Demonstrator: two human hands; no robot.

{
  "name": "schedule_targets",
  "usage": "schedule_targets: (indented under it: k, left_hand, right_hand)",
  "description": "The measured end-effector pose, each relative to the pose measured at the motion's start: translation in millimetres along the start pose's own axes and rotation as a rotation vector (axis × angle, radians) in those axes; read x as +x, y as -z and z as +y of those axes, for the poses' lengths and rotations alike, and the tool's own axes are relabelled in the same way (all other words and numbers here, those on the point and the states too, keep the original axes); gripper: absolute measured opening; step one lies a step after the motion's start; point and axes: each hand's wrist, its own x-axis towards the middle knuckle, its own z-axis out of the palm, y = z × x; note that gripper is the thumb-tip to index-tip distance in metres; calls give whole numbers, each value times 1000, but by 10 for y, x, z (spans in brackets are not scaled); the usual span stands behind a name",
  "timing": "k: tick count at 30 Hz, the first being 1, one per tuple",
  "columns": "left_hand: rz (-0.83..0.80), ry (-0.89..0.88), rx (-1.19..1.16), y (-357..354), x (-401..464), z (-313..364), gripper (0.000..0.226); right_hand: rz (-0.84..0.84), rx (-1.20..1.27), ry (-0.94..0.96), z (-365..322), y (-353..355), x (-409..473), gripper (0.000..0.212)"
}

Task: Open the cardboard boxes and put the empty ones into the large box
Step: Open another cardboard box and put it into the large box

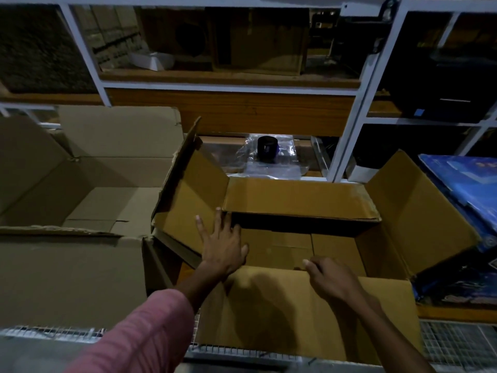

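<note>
Left hand (pixel 221 242) flat on left flap (pixel 188 200) (box (pixel 301 251) open).

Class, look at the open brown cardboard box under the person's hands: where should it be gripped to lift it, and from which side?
Probably the two short side walls of the open brown cardboard box, just below its upright flaps, one hand from each side. The left hand is already near one; the flaps fold and bear no weight.

Black cylinder (pixel 267 148) on clear plastic (pixel 271 160), blue carton (pixel 465 184) at right.
</note>
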Motion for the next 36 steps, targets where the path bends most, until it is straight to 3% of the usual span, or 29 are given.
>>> schedule_targets:
  k: [11,13,15,17,23,30,36]
  left_hand:
    - [-62,38,17,32,2,101,66]
    - [-67,39,6,43,-11,112,63]
    - [-70,40,-6,45,-26,113,60]
    - [-73,35,-9,44,-34,106,57]
    - [-75,-5,1,84,112,126,54]
    - [-75,37,-120,146,959,126,60]
    - [-27,80,-213,-33,1635,92,89]
  right_hand:
    - [-227,-3,25,-217,-106,761,24]
    - [-230,-86,49,-215,-117,975,35]
    - [-243,-110,49,-202,-142,1148,65]
    - [-165,-28,74,-230,-125,1238,88]
    - [182,81,243,-479,315,1490,96]
    - [193,96,136,-537,543,1977,89]
    - [142,61,119,-501,479,2315,84]
